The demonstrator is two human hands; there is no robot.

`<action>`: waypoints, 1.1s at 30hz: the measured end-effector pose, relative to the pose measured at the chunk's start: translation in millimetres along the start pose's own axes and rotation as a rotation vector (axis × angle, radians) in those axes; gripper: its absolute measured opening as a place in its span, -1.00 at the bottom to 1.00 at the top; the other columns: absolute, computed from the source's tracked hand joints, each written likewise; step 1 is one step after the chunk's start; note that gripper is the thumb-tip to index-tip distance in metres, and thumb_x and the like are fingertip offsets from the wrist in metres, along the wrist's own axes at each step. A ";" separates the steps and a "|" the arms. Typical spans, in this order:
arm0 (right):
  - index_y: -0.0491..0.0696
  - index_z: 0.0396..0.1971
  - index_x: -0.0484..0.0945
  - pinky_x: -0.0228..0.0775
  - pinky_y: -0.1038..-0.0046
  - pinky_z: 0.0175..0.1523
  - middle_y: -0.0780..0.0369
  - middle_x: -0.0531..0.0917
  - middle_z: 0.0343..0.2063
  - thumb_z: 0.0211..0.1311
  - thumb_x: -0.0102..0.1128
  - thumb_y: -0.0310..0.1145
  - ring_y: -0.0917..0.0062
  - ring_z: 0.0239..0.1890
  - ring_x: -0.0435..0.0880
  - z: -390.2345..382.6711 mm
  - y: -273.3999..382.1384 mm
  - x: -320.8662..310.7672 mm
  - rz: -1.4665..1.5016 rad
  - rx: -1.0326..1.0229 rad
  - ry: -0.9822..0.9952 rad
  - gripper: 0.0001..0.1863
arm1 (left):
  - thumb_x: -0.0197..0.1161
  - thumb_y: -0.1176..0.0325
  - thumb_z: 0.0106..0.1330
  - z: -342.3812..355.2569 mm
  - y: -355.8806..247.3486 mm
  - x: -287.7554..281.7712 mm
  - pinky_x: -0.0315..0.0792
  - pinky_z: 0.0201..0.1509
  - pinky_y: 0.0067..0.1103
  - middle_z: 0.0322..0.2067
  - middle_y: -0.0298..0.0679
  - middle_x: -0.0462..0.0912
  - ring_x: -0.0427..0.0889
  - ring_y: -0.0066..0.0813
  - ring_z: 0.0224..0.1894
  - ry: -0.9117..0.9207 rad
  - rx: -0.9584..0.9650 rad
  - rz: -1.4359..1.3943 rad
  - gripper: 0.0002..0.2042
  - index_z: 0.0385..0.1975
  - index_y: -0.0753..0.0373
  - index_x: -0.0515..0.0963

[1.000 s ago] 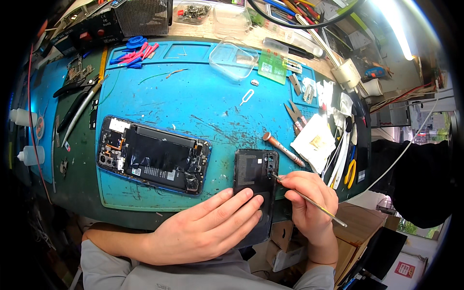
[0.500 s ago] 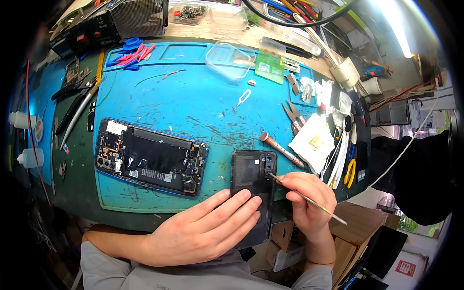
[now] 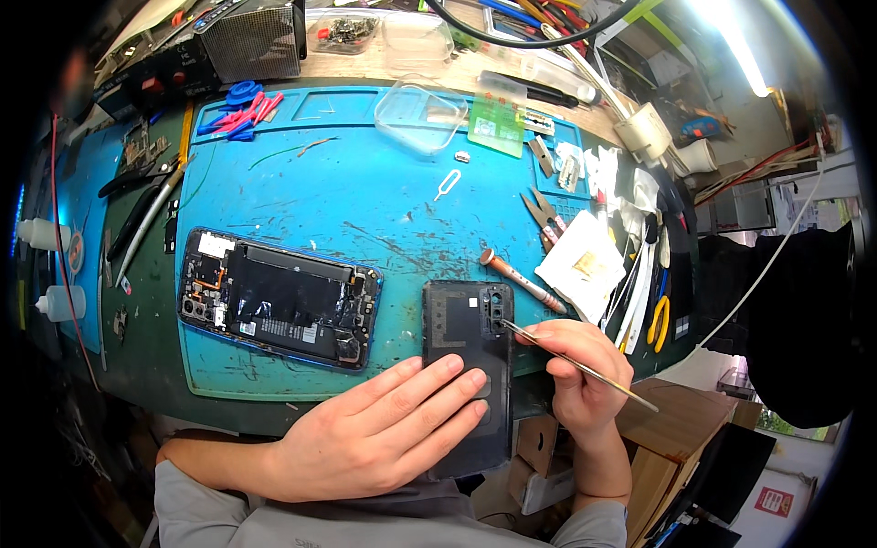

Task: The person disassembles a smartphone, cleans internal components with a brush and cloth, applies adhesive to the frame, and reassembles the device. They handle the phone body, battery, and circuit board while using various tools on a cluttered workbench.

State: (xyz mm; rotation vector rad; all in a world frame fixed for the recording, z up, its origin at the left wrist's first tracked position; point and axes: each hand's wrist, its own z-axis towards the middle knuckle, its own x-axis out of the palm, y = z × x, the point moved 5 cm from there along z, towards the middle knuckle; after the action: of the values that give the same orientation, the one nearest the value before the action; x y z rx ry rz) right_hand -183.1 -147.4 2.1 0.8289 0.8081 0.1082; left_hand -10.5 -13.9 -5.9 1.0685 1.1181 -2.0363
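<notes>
A black phone back cover lies inner side up at the mat's front edge, its lower end jutting past the edge. Across its lower part my left hand rests flat with fingers stretched out, hiding some of it. My right hand pinches a thin metal prying tool like a pen. The tool's tip touches or nearly touches the camera opening at the cover's upper right. To the left, an opened phone shows its battery and camera modules.
The blue work mat bears a screwdriver, a SIM pin and a clear plastic lid. At right lie tweezers, a stained white cloth and yellow-handled pliers. More pliers lie at left.
The whole view has shifted a little, so most bench things sit further left. The left hand stays flat on the cover, and the tool's tip stays by the camera opening.
</notes>
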 end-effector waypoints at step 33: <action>-0.21 -0.13 0.69 0.65 0.50 -0.28 0.13 0.76 -0.25 0.38 0.36 -0.36 0.35 -0.23 0.82 -5.8 25.6 12.0 -0.450 -0.348 0.108 -0.78 | 0.13 0.31 0.40 -2.5 1.5 -0.3 0.43 0.42 -0.33 0.31 -0.10 0.56 0.56 -0.20 0.35 -0.019 0.034 0.003 -0.65 0.12 0.24 0.62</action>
State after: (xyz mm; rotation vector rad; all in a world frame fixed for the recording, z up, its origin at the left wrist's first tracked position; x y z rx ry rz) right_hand -173.2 -121.6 10.3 0.3032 1.0251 -0.1054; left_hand -8.3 -12.4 -7.1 1.0642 1.0755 -2.0655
